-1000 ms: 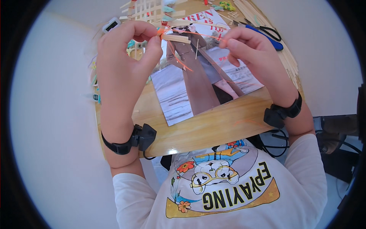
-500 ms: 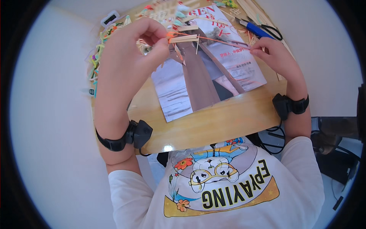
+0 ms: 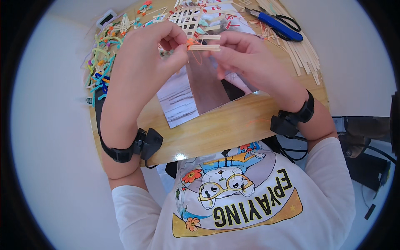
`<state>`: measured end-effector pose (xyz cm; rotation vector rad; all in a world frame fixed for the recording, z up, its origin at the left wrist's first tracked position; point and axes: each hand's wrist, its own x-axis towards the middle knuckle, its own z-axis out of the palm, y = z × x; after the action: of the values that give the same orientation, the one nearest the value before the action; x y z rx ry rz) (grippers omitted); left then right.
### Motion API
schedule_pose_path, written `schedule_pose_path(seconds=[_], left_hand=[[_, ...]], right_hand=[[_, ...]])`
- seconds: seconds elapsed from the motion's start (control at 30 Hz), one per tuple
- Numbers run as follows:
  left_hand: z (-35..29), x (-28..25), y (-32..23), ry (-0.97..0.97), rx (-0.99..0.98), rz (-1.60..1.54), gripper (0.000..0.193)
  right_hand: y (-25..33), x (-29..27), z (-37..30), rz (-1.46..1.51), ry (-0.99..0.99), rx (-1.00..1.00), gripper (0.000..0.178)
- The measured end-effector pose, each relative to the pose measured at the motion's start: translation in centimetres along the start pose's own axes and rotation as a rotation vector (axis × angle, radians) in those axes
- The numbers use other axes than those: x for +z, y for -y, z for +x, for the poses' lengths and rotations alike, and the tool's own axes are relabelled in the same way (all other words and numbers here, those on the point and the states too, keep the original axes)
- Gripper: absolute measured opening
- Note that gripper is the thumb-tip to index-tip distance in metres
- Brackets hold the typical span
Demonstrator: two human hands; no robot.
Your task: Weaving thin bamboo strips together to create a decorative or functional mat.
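My left hand [image 3: 160,46] pinches a bundle of thin wooden strips [image 3: 205,48] at the spot where orange thread [image 3: 191,42] is wound round them. The strips belong to a woven lattice [image 3: 185,20] that rises above the fingers, with pale green and other coloured tufts along its edge. Close by the strips' free ends is my right hand [image 3: 241,52], its fingers bent in and thumb near the forefinger; what they hold is hidden. A loose loop of the orange thread hangs below the strips. Beneath lies a magazine [image 3: 179,108] with a picture cover.
Blue-handled pliers [image 3: 279,29] and black-handled scissors [image 3: 289,21] lie at the far right, by a pile of long wooden strips [image 3: 306,60]. Coloured pipe-cleaner pieces [image 3: 102,62] crowd the left edge, near a small white device with a screen [image 3: 106,18].
My right hand has moved left from the taut end of the orange thread to the strips. The thread has gone slack and loops downward. The lattice has shifted slightly in my left hand.
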<state>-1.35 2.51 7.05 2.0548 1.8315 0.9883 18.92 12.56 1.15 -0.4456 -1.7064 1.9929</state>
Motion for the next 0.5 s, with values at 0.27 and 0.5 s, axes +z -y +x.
schedule_pose_path(seconds=[0.27,0.5], left_hand=[[-0.4,-0.8,0.2,-0.046,-0.059,0.017,0.012],[-0.6,-1.2,-0.1,-0.089,-0.121,-0.007,0.013]], right_hand=[[0.5,-3.5,-0.5,-0.173,-0.070,0.005,0.017],[1.0,-7.3,0.1,-0.666,0.007,0.154,0.017]])
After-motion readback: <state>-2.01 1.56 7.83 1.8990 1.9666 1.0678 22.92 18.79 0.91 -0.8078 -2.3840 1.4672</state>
